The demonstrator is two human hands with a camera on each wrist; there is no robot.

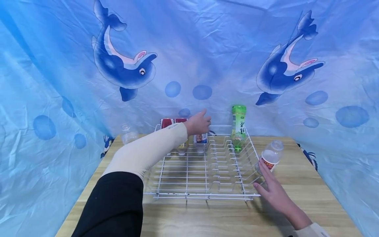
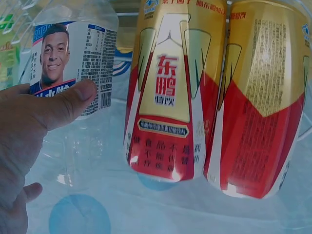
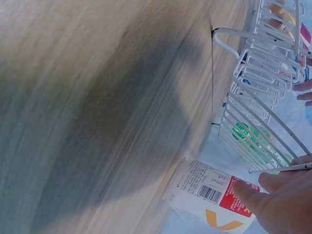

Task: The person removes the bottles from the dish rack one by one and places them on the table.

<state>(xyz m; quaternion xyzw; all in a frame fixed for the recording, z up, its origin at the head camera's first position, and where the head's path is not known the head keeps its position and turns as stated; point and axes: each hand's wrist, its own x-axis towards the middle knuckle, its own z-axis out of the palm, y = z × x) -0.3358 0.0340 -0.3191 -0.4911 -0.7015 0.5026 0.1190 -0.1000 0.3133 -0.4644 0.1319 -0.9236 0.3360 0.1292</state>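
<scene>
My left hand [image 1: 199,124] is over the back of the white wire rack [image 1: 207,194], fingers extended. Below it, a clear bottle [image 2: 73,63] with a portrait label stands cap down in the rack. The left thumb [image 2: 73,97] lies across that label; whether it touches cannot be told. Two red-and-gold drink bottles [image 2: 165,97] stand upside down beside it. My right hand [image 1: 273,191] is at the rack's right edge, with straight fingers. Its index finger rests at the label of another clear bottle [image 1: 270,156], which stands on the table outside the rack.
A green bottle [image 1: 238,126] leans in the rack's back right corner. Beyond my left forearm, a clear bottle [image 1: 128,133] stands at the table's back left. A blue dolphin-print sheet [image 1: 189,49] hangs behind and around the wooden table [image 1: 189,220].
</scene>
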